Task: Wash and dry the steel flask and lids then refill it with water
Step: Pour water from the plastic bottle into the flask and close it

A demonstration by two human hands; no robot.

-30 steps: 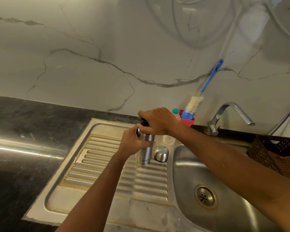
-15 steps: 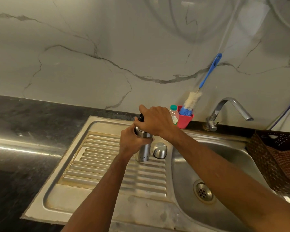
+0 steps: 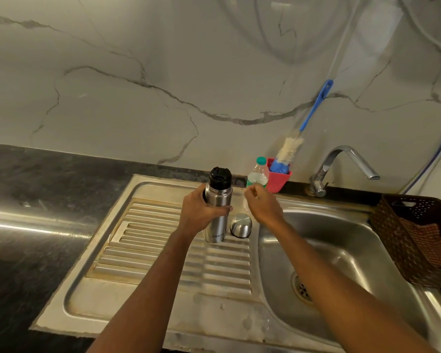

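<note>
Grips the flask [image 3: 218, 197] round its middle with the left hand [image 3: 201, 212], fingers wrapped across the front, forearm reaching in from the lower edge. Stands it upright on the ribbed drainboard [image 3: 150, 238], black lid [image 3: 220, 175] on top.

Hovers the right hand [image 3: 264, 206] just right of the flask's shoulder, apart from it, fingers loosely curled with nothing seen in them, forearm stretched over the sink [image 3: 341, 250].

Just right of the flask's foot, below the right hand: a steel cap [image 3: 240, 225], mouth down on the drainboard; touching the flask or not, cannot tell.

Behind the right hand, partly hidden by its knuckles: a small bottle [image 3: 257, 174] with a green top, beside a red cup [image 3: 280, 179] holding a brush [image 3: 313, 110] that leans on the wall. Further right: a tap [image 3: 341, 161], then a brown basket [image 3: 418, 238] with cloth inside. Left of the drainboard: dark bench [image 3: 36, 200].
</note>
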